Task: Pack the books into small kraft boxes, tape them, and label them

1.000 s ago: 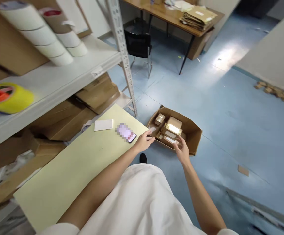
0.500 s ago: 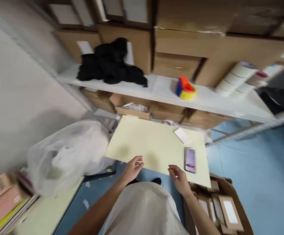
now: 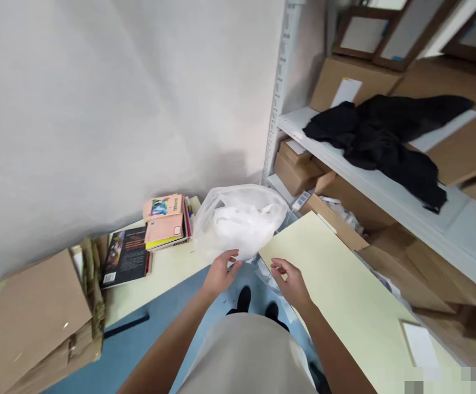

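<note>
Pale wall [image 3: 131, 109] at back, blue floor [image 3: 110, 361] below. Left hand [image 3: 220, 273]: fingers loosely curled, half spread, thumb apart, nothing visible in the grasp. Right hand [image 3: 290, 282]: fingers bent, gap left between thumb and index, nothing visible held; it hovers at the near edge of the right desk [image 3: 324, 268]. Translucent plastic bag [image 3: 242, 224] with white contents sits just beyond both hands, at the gap between desks; left fingertips overlap its lower edge in view, contact can't be told. Black shoes [image 3: 244, 298] below the hands. Left desk [image 3: 168, 268]: pink-topped book stack [image 3: 164, 227] beside the bag, dark book [image 3: 129, 254] next to it, flattened cardboard [image 3: 36, 317] farther left. Right desk: white flat item [image 3: 421, 345] near its right end, pixelated patch at the corner. Behind it, carton [image 3: 344, 235] with whitish contents; above, black cloth [image 3: 385, 142] on the shelf [image 3: 474, 224].
</note>
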